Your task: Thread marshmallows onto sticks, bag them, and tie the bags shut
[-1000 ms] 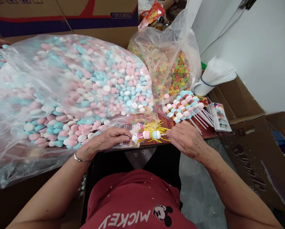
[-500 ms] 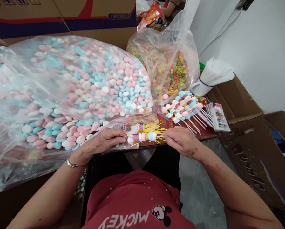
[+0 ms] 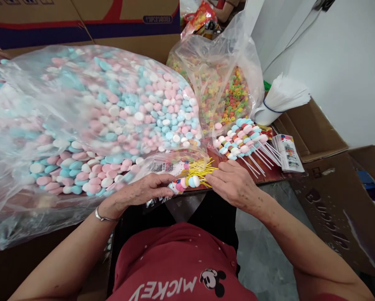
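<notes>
At the near table edge, the left hand [image 3: 143, 191] and the right hand [image 3: 234, 184] sit close together, each with fingers pinched on an end of a short white stick threaded with pink, white and blue candy discs [image 3: 187, 182]. Just behind it lies a bundle of thin yellow twist ties [image 3: 202, 169] and a small printed clear packet [image 3: 170, 167]. Further right rests a pile of finished candy skewers [image 3: 242, 140], beside a stack of printed wrappers [image 3: 289, 152]. Beyond spreads a huge clear plastic bag of pastel candy discs [image 3: 90, 121], then a clear bag of coloured ring candies [image 3: 226, 94] and a bundle of white sticks [image 3: 279, 100].
</notes>
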Demonstrator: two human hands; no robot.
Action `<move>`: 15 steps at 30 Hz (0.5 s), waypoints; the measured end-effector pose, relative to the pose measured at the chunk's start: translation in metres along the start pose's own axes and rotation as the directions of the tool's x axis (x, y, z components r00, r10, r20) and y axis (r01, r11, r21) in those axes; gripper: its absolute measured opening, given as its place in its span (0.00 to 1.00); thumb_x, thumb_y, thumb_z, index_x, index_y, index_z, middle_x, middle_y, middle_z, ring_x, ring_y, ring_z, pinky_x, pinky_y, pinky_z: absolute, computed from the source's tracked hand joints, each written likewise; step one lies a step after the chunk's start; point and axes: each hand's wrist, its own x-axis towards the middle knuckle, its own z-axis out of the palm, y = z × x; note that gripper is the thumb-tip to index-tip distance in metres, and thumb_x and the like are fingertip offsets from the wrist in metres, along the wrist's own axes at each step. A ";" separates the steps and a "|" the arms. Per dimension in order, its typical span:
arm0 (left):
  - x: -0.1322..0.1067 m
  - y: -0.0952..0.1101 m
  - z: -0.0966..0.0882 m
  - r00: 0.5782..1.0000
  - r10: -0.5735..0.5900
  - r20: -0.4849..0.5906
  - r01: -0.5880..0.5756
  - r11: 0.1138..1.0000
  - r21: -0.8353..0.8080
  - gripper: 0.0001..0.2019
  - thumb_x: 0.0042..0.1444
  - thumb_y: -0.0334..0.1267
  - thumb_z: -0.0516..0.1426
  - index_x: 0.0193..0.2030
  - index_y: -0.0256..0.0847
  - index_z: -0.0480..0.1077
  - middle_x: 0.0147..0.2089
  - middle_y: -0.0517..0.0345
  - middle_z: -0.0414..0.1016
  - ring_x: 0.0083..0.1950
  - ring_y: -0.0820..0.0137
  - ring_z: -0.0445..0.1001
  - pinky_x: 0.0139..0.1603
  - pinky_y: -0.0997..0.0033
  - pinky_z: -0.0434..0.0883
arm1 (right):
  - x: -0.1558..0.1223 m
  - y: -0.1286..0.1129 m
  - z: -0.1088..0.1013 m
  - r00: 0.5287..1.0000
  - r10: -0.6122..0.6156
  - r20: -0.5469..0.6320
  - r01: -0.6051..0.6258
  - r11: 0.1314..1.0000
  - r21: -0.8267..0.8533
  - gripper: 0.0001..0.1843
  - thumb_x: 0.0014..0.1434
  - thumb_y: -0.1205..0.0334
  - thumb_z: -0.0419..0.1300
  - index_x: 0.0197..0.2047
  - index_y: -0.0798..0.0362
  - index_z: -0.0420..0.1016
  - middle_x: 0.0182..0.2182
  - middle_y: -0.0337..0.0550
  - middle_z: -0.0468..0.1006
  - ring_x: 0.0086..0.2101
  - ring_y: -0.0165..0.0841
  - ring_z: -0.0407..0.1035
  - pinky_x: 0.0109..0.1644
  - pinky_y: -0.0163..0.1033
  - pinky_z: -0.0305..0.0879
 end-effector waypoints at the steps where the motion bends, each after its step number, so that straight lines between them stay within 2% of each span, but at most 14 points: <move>1: 0.000 0.002 0.003 0.999 -0.028 0.035 0.030 0.998 -0.053 0.16 0.61 0.45 0.56 0.51 0.40 0.73 0.37 0.59 0.76 0.34 0.73 0.69 0.34 0.76 0.67 | 0.001 0.001 0.001 1.000 0.011 0.029 -0.012 0.999 0.034 0.15 0.67 0.67 0.50 0.30 0.55 0.72 0.23 0.41 0.70 0.29 0.33 0.56 0.35 0.40 0.47; 3: 0.001 0.005 0.009 0.992 -0.089 0.094 0.105 0.979 -0.178 0.18 0.61 0.45 0.56 0.54 0.40 0.71 0.34 0.60 0.74 0.32 0.74 0.67 0.32 0.77 0.66 | 0.003 0.002 0.003 0.993 0.037 0.114 -0.053 0.989 0.140 0.15 0.65 0.67 0.50 0.27 0.55 0.71 0.22 0.40 0.70 0.27 0.31 0.56 0.35 0.39 0.47; 5: 0.002 0.010 0.018 0.986 -0.118 0.117 0.145 0.955 -0.260 0.18 0.60 0.46 0.57 0.53 0.39 0.71 0.32 0.61 0.71 0.30 0.75 0.65 0.30 0.77 0.64 | 0.006 0.003 0.005 0.969 0.050 0.241 -0.120 0.951 0.285 0.15 0.63 0.67 0.50 0.26 0.54 0.70 0.22 0.38 0.70 0.26 0.29 0.57 0.34 0.38 0.47; 8: 0.007 0.018 0.033 0.983 -0.123 0.138 0.165 0.919 -0.357 0.14 0.59 0.46 0.58 0.45 0.37 0.71 0.31 0.62 0.69 0.30 0.76 0.64 0.30 0.76 0.62 | 0.014 0.002 0.010 0.895 0.021 0.445 -0.248 0.855 0.456 0.12 0.59 0.67 0.51 0.25 0.54 0.70 0.20 0.36 0.69 0.24 0.28 0.56 0.32 0.36 0.45; 10: 0.009 0.023 0.043 0.981 -0.108 0.160 0.168 0.885 -0.434 0.12 0.59 0.45 0.58 0.41 0.36 0.70 0.31 0.61 0.68 0.30 0.76 0.64 0.31 0.76 0.62 | 0.019 0.001 0.013 0.847 -0.016 0.532 -0.306 0.802 0.512 0.11 0.56 0.66 0.51 0.24 0.53 0.70 0.20 0.35 0.67 0.24 0.27 0.55 0.31 0.35 0.44; 12: 0.011 0.028 0.050 0.981 -0.098 0.168 0.171 0.847 -0.503 0.12 0.58 0.44 0.59 0.38 0.36 0.68 0.31 0.62 0.68 0.30 0.76 0.64 0.32 0.75 0.62 | 0.023 0.003 0.015 0.820 -0.067 0.569 -0.319 0.772 0.550 0.10 0.55 0.66 0.52 0.23 0.53 0.69 0.19 0.34 0.66 0.24 0.27 0.54 0.31 0.35 0.44; 15: 0.008 0.032 0.055 0.980 -0.156 0.128 0.201 0.811 -0.550 0.13 0.54 0.44 0.61 0.39 0.37 0.68 0.32 0.62 0.68 0.31 0.76 0.65 0.33 0.75 0.62 | 0.024 0.011 0.017 0.831 -0.086 0.549 -0.296 0.768 0.568 0.10 0.54 0.67 0.52 0.22 0.54 0.68 0.20 0.34 0.66 0.24 0.26 0.54 0.32 0.35 0.45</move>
